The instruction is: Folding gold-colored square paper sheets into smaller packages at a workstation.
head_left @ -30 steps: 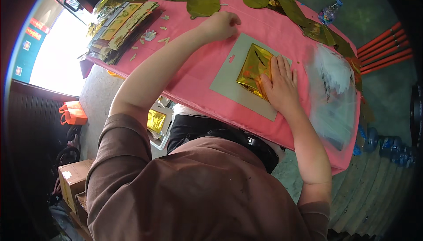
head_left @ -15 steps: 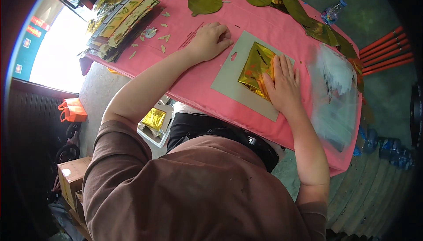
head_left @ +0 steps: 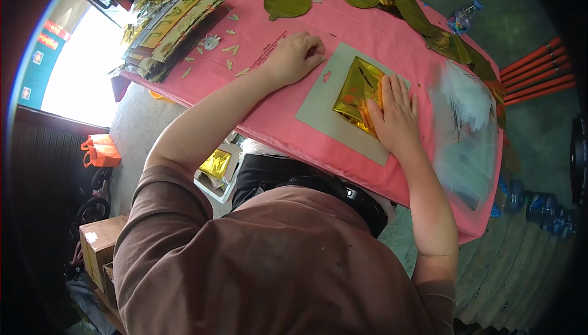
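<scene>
My right hand (head_left: 397,111) lies flat on a folded gold foil sheet (head_left: 354,93), its fingers stretched out over the right side. The foil rests on a grey card (head_left: 318,111) with a small hang-hole cut near its left edge. To the left of the card, my left hand (head_left: 297,58) rests on the pink table cover (head_left: 269,114). Its fingers are loosely curled and nothing shows in them. Several small pale scraps (head_left: 234,49) are scattered left of that hand, close to the forearm.
A stack of printed cards (head_left: 168,38) stands at the table's left end. Gold foil shapes (head_left: 288,1) run along the far edge. Clear plastic sleeves (head_left: 462,145) lie at the right. A plastic bottle (head_left: 464,15) and large blue bottles (head_left: 542,206) are beyond the table.
My hands keep almost the same places; the whole view has shifted slightly. A pale scrap now shows beside my left forearm where none was visible before.
</scene>
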`<state>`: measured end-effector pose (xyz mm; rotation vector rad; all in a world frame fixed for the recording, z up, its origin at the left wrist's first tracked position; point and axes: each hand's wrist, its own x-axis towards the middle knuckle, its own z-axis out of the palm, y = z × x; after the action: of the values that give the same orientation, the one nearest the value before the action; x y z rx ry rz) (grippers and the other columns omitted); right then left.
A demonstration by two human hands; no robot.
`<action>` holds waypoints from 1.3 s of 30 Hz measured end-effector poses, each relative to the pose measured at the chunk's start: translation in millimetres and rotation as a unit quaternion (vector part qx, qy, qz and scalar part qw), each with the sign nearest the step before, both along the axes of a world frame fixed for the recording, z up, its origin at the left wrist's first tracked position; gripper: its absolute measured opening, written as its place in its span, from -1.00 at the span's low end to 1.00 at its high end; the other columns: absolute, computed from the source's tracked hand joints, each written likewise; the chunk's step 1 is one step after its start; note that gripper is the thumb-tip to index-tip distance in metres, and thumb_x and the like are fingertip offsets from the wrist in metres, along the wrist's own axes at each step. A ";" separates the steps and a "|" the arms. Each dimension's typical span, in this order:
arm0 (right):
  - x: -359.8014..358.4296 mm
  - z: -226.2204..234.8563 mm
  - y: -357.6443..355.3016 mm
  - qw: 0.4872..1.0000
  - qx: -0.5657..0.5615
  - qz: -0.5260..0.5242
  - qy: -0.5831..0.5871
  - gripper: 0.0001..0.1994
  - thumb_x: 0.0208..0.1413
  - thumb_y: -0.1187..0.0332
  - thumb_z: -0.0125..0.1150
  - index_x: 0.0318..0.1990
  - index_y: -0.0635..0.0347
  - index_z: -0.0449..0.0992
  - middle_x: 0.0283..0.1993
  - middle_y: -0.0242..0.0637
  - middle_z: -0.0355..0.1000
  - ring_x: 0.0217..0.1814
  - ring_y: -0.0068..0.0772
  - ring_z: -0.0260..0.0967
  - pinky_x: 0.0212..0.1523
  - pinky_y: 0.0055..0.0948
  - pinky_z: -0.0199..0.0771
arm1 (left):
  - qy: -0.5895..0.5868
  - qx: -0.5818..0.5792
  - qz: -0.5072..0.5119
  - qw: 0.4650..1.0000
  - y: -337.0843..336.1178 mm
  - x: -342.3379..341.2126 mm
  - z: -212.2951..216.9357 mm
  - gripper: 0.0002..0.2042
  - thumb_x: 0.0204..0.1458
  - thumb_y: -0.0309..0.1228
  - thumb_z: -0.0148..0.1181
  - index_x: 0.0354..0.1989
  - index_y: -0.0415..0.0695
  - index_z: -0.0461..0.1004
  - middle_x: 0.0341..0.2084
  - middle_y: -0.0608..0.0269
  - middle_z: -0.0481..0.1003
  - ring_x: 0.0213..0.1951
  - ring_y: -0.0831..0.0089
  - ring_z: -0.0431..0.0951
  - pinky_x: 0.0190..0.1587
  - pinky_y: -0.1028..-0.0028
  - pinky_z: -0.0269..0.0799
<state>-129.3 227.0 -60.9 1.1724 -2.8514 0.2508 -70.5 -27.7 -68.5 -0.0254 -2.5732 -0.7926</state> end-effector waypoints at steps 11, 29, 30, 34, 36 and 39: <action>-0.1 2.1 1.0 1.000 0.001 -0.001 -0.009 -0.35 0.19 0.01 -0.21 0.31 0.27 -0.04 0.41 -0.07 -0.17 0.46 -0.14 -0.29 0.36 -0.05 -0.36 | -0.002 0.076 -0.003 0.997 6.9 1.6 7.8 -0.90 -0.04 -0.47 0.11 -0.37 -0.21 0.43 -0.43 0.05 0.44 -0.35 0.11 0.47 -0.26 0.28 0.39; 0.2 1.2 -0.3 1.000 -0.003 0.002 -0.002 -0.35 0.19 0.01 -0.20 0.31 0.26 -0.03 0.40 -0.07 -0.16 0.46 -0.14 -0.28 0.36 -0.06 -0.35 | 0.017 -0.022 -0.035 0.999 17.0 7.7 15.0 -0.86 -0.18 -0.48 0.09 -0.42 -0.25 0.49 -0.44 0.00 0.45 -0.41 0.09 0.50 -0.29 0.27 0.43; -0.4 0.5 0.0 1.000 0.000 0.001 -0.003 -0.35 0.19 0.01 -0.20 0.31 0.26 -0.03 0.40 -0.08 -0.16 0.46 -0.15 -0.29 0.36 -0.06 -0.35 | 0.000 -0.018 -0.033 0.999 20.4 7.1 16.4 -0.85 -0.19 -0.49 0.10 -0.42 -0.25 0.47 -0.43 -0.02 0.45 -0.39 0.08 0.50 -0.28 0.26 0.43; -0.9 2.0 0.2 1.000 0.007 -0.004 -0.014 -0.35 0.19 0.01 -0.20 0.31 0.25 -0.04 0.41 -0.10 -0.17 0.46 -0.16 -0.30 0.37 -0.07 -0.37 | -0.049 0.001 0.001 0.999 29.2 12.3 26.8 -0.85 -0.20 -0.48 0.14 -0.42 -0.26 0.45 -0.44 -0.05 0.47 -0.36 0.05 0.51 -0.28 0.25 0.43; -1.5 1.2 0.8 1.000 0.003 -0.004 -0.012 -0.35 0.19 0.01 -0.21 0.32 0.24 -0.05 0.41 -0.10 -0.18 0.47 -0.17 -0.31 0.37 -0.07 -0.38 | -0.081 -0.009 0.015 0.997 31.8 17.1 34.6 -0.85 -0.20 -0.47 0.15 -0.43 -0.26 0.44 -0.47 -0.05 0.47 -0.37 0.05 0.52 -0.29 0.24 0.43; -0.9 2.2 0.1 1.000 0.005 -0.001 -0.010 -0.35 0.19 0.00 -0.21 0.32 0.24 -0.05 0.41 -0.10 -0.18 0.47 -0.17 -0.31 0.37 -0.07 -0.38 | -0.114 -0.015 0.026 0.993 28.6 20.1 35.5 -0.85 -0.19 -0.46 0.17 -0.43 -0.25 0.43 -0.53 -0.03 0.49 -0.39 0.08 0.53 -0.32 0.23 0.43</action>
<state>-130.1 227.1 -58.7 1.1742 -2.8736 0.2499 -50.4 0.9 -33.0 0.1295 -2.7875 -0.7771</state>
